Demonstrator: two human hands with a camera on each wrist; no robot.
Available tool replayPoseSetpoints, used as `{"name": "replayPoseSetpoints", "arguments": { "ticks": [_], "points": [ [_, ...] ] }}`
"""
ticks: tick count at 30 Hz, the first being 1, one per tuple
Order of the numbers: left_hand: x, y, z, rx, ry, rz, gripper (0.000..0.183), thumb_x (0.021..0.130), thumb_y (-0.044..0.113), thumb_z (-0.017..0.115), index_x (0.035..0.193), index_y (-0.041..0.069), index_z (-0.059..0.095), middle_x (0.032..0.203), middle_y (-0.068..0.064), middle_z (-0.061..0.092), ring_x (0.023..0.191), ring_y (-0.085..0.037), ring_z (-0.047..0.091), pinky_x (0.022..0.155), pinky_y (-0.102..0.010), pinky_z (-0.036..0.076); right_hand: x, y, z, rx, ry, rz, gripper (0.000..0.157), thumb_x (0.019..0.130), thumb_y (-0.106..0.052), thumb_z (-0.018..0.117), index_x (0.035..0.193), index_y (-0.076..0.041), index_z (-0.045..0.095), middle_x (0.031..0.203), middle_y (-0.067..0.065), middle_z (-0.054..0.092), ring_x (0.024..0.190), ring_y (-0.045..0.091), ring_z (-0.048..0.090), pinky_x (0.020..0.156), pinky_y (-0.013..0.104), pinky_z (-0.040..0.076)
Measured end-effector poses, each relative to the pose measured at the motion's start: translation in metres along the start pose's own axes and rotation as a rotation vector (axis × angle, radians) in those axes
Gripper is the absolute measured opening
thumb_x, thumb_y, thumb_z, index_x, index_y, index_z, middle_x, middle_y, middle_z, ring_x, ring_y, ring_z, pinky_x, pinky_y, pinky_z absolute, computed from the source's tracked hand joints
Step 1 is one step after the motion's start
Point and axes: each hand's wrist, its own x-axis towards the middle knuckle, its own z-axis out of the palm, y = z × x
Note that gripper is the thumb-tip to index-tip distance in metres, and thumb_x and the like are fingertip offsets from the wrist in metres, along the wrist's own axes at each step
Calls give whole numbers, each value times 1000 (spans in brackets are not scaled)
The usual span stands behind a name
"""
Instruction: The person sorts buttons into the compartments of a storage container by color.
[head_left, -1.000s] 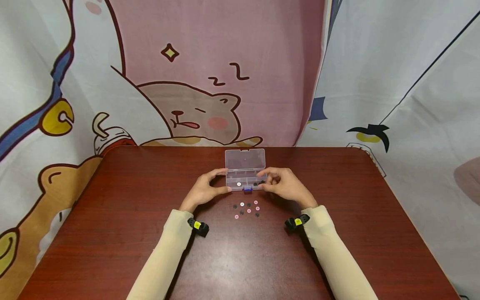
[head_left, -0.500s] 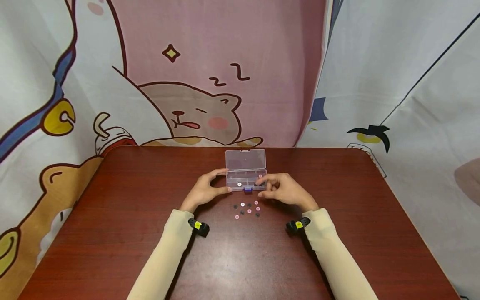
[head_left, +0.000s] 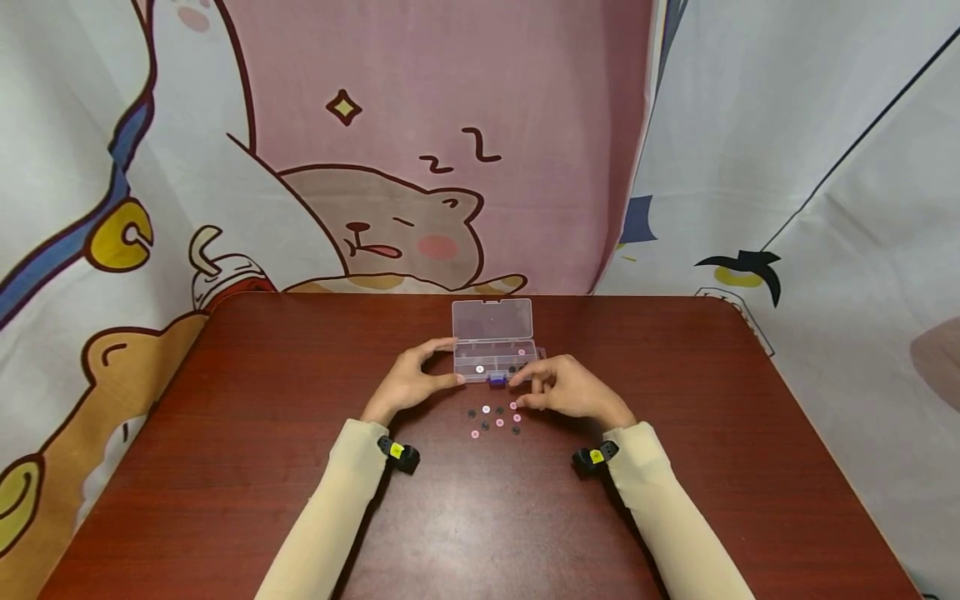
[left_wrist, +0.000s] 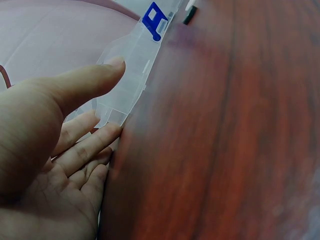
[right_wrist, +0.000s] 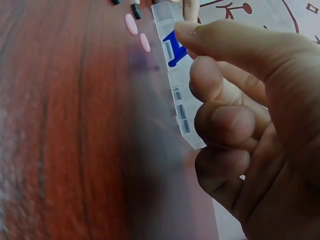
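A clear plastic compartment box (head_left: pixel 491 361) stands on the table with its lid (head_left: pixel 491 319) raised at the back and a blue clasp (head_left: pixel 497 381) in front. My left hand (head_left: pixel 408 379) holds its left end, thumb at the front corner and fingers at the rear. Inside are a white button (head_left: pixel 480 368), a pink button (head_left: pixel 522 352) and dark buttons (head_left: pixel 513 369). My right hand (head_left: pixel 572 387) hovers off the front right corner, over the loose buttons' edge. Its index and thumb stand apart, the other fingers curl, and nothing shows between them; a pink button (head_left: pixel 513 406) lies by its thumb tip.
Several more loose buttons lie in front of the box, among them a pink button (head_left: pixel 499 422), a black button (head_left: pixel 485 426) and a white button (head_left: pixel 486 409). The brown wooden table (head_left: pixel 225 467) ends at a printed curtain (head_left: pixel 555 167) behind.
My right hand has drawn back from the box's right compartments toward the loose buttons. A pink button now shows in the back right of the box. The left hand has stayed put.
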Motion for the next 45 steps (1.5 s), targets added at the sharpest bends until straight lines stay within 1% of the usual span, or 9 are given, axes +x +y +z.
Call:
{"name": "replayPoseSetpoints", "arguments": {
  "ticks": [6,9,13,17,25,30,39,43,45],
  "points": [
    [0,0,1,1,1,1,67,84,34,86,144,26,59,148,2,60,147,-26,45,122,-51,35,-1,3,3,-7,-34,36,21,88,-22,83,108,-22,79,64,-6,63,53,4,47,50,21,39],
    [0,0,1,1,2,1,67,84,34,87,144,26,59,147,2,60,146,-26,46,122,-50,35,-1,5,5,6,-48,53,20,87,-19,82,107,-22,79,62,-6,61,52,4,45,48,21,37],
    [0,0,1,-3,0,11,68,83,33,87,144,25,59,147,1,60,147,-26,46,122,-51,35,-1,7,7,23,-66,58,21,87,-13,81,106,-22,80,62,-5,60,50,4,45,47,21,36],
    [0,1,1,-3,-2,7,67,83,34,87,144,26,59,147,2,60,146,-25,46,122,-50,35,-1,8,8,22,-75,57,21,88,-12,80,106,-23,80,60,-6,59,50,3,45,47,20,36],
    [-1,2,0,2,-5,-1,67,84,34,86,144,27,59,148,2,59,147,-25,45,122,-50,35,0,6,9,26,-67,58,15,89,-15,81,102,-23,81,58,-6,58,50,4,47,47,20,36],
    [-1,2,-1,3,-6,-6,67,84,34,86,144,26,58,148,2,59,147,-24,45,122,-49,34,1,5,12,27,-45,61,11,88,-19,82,99,-24,82,56,-5,59,50,5,48,47,21,37],
    [-1,3,-1,1,-2,16,67,84,32,86,144,25,59,147,1,60,147,-25,45,122,-50,35,2,6,14,30,-9,80,7,86,-20,84,88,-27,82,53,-4,60,48,7,50,43,21,32],
    [-1,2,-1,-2,-1,22,67,84,32,87,144,24,59,147,0,61,147,-26,45,122,-51,35,2,6,14,43,-14,84,4,86,-22,85,89,-22,82,52,-3,59,47,7,50,42,20,32],
    [-1,2,-1,-1,-2,19,67,84,32,87,144,24,59,147,0,60,147,-26,45,122,-51,35,2,6,15,53,-18,86,5,86,-22,85,89,-19,82,52,-3,59,46,7,50,42,20,32]
  ]
}}
